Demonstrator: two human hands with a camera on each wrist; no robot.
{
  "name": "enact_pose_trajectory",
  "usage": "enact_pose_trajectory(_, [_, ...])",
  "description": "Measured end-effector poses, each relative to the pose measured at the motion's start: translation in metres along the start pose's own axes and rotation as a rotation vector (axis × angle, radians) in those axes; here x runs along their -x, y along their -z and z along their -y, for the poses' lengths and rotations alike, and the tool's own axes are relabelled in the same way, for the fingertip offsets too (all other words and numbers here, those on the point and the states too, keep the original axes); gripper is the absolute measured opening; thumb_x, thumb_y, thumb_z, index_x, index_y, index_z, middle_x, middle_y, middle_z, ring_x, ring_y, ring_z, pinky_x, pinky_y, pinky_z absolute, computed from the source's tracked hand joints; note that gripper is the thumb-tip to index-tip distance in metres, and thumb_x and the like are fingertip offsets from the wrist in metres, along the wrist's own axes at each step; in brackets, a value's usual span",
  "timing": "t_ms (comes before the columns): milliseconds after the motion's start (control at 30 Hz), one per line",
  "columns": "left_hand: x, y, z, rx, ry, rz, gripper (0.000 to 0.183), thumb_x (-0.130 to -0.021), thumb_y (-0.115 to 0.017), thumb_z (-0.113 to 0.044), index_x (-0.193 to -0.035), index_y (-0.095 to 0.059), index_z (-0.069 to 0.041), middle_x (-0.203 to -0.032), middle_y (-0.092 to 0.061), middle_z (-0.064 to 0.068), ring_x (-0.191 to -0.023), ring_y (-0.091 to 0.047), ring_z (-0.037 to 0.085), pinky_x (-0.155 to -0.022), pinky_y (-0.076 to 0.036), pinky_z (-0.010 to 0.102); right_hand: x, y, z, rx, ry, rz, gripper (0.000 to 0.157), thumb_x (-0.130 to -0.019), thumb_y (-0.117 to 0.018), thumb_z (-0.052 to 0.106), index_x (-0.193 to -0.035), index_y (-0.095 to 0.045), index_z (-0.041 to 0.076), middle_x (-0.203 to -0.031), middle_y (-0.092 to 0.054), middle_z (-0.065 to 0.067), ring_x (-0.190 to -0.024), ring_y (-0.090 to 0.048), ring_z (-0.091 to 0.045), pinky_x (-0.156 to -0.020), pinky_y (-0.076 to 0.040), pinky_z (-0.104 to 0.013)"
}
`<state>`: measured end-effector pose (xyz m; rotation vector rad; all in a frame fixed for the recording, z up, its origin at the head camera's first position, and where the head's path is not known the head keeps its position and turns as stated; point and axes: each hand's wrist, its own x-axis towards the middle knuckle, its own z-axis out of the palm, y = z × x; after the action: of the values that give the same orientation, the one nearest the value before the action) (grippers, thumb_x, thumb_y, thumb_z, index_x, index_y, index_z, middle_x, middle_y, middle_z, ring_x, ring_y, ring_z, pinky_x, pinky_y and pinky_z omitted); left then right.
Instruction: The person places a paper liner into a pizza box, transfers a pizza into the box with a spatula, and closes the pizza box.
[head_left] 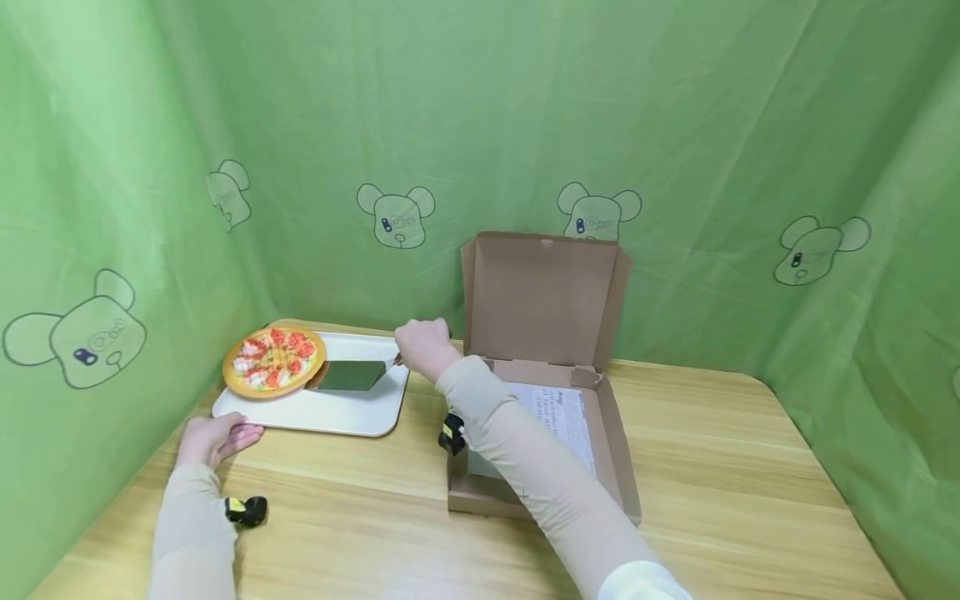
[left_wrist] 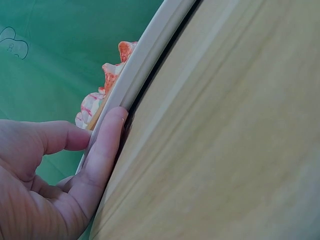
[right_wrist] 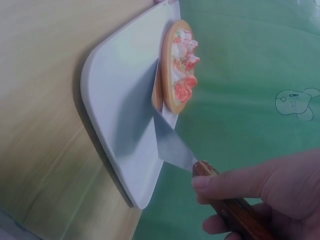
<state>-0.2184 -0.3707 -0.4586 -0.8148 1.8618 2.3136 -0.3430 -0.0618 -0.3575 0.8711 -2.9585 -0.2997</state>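
A pizza [head_left: 274,360] topped with red and white pieces lies at the left of a white tray [head_left: 330,417]. My right hand [head_left: 426,346] grips the wooden handle of a metal spatula [head_left: 348,375]. Its flat blade slants down over the tray, and the front edge meets the side of the pizza; in the right wrist view the spatula [right_wrist: 172,145] has its tip close to the crust. My left hand [head_left: 208,440] is at the tray's near left corner. Seen from the left wrist, the left hand [left_wrist: 60,175] pinches the tray rim [left_wrist: 135,75] between thumb and finger.
Right of the tray stands an open cardboard pizza box [head_left: 543,300], lid upright at the back and a printed sheet [head_left: 558,417] inside. My right forearm crosses over the box. Green curtains [head_left: 480,100] surround the wooden table [head_left: 712,450].
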Motion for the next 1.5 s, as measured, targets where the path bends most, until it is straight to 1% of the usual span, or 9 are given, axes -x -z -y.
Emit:
enact_pose_trajectory(167, [0.000, -0.002, 0.001, -0.008, -0.001, -0.004, 0.007, -0.095, -0.042, 0.002, -0.096, -0.048, 0.006, -0.064, -0.070, 0.007, -0.064, -0.073, 0.014, -0.076, -0.063, 0.025, 0.001, 0.001, -0.001, -0.009, -0.037, -0.010, 0.018, -0.095, -0.061, 0.033, -0.101, -0.073, 0.021, -0.099, -0.073, 0.002, -0.084, -0.068, -0.019, -0.073, -0.054, -0.038])
enact_pose_trajectory(300, [0.001, -0.001, 0.000, 0.005, 0.001, 0.011, 0.006, -0.096, -0.042, 0.002, -0.096, -0.048, 0.006, -0.064, -0.071, 0.008, -0.064, -0.073, 0.015, -0.075, -0.063, 0.026, 0.001, -0.001, -0.003, 0.001, -0.048, -0.036, 0.020, -0.094, -0.061, 0.036, -0.101, -0.073, 0.021, -0.100, -0.074, 0.001, -0.085, -0.069, -0.019, -0.070, -0.054, -0.036])
enact_pose_trajectory(400, [0.002, 0.000, -0.001, 0.011, 0.002, 0.020, 0.006, -0.097, -0.042, 0.002, -0.096, -0.047, 0.006, -0.065, -0.071, 0.008, -0.064, -0.073, 0.015, -0.076, -0.063, 0.026, -0.001, -0.003, -0.005, -0.002, -0.044, -0.032, 0.021, -0.094, -0.061, 0.036, -0.102, -0.073, 0.021, -0.103, -0.074, 0.001, -0.087, -0.069, -0.019, -0.069, -0.054, -0.036])
enact_pose_trajectory(600, [0.003, 0.000, 0.000, 0.002, 0.001, 0.007, 0.007, -0.097, -0.042, 0.002, -0.097, -0.048, 0.006, -0.064, -0.070, 0.007, -0.064, -0.073, 0.014, -0.075, -0.063, 0.026, -0.002, -0.006, -0.007, -0.033, -0.012, 0.007, 0.014, -0.096, -0.060, 0.027, -0.097, -0.072, 0.021, -0.103, -0.073, 0.002, -0.086, -0.068, -0.017, -0.069, -0.055, -0.036])
enact_pose_trajectory(767, [0.001, 0.000, 0.001, -0.004, 0.002, 0.002, 0.007, -0.096, -0.042, 0.003, -0.097, -0.048, 0.006, -0.064, -0.070, 0.007, -0.064, -0.073, 0.014, -0.076, -0.063, 0.025, 0.000, -0.003, -0.003, -0.034, -0.002, -0.007, 0.016, -0.093, -0.065, 0.034, -0.097, -0.072, 0.021, -0.101, -0.073, 0.002, -0.083, -0.068, -0.017, -0.064, -0.055, -0.035])
enact_pose_trajectory(967, [0.000, 0.001, 0.001, 0.008, -0.001, 0.010, 0.006, -0.096, -0.043, 0.003, -0.097, -0.047, 0.007, -0.064, -0.070, 0.008, -0.064, -0.073, 0.015, -0.075, -0.063, 0.026, 0.005, 0.007, 0.009, -0.016, -0.021, 0.002, 0.022, -0.090, -0.067, 0.040, -0.099, -0.073, 0.021, -0.101, -0.073, 0.003, -0.077, -0.064, -0.014, -0.049, -0.043, -0.029])
enact_pose_trajectory(1133, [0.001, 0.000, 0.001, 0.005, -0.003, 0.009, 0.006, -0.096, -0.043, 0.003, -0.096, -0.047, 0.006, -0.064, -0.071, 0.007, -0.064, -0.073, 0.014, -0.075, -0.063, 0.025, 0.009, 0.011, 0.019, 0.022, -0.026, 0.002, 0.022, -0.093, -0.064, 0.039, -0.100, -0.073, 0.020, -0.098, -0.072, 0.004, -0.073, -0.059, -0.012, -0.047, -0.035, -0.028])
enact_pose_trajectory(1367, [0.001, -0.001, 0.001, 0.002, -0.006, 0.014, 0.006, -0.097, -0.041, 0.003, -0.097, -0.047, 0.007, -0.064, -0.070, 0.008, -0.064, -0.073, 0.014, -0.076, -0.063, 0.026, 0.008, 0.008, 0.020, 0.029, 0.000, -0.010, 0.025, -0.093, -0.064, 0.040, -0.104, -0.072, 0.020, -0.100, -0.073, 0.003, -0.074, -0.062, -0.013, -0.047, -0.039, -0.028])
enact_pose_trajectory(1500, [-0.001, -0.001, 0.001, 0.004, -0.008, 0.011, 0.006, -0.097, -0.041, 0.003, -0.097, -0.046, 0.007, -0.064, -0.070, 0.008, -0.064, -0.073, 0.015, -0.076, -0.063, 0.026, 0.005, 0.005, 0.016, 0.040, 0.017, -0.016, 0.025, -0.092, -0.064, 0.041, -0.103, -0.073, 0.020, -0.100, -0.073, 0.003, -0.075, -0.064, -0.013, -0.047, -0.045, -0.028])
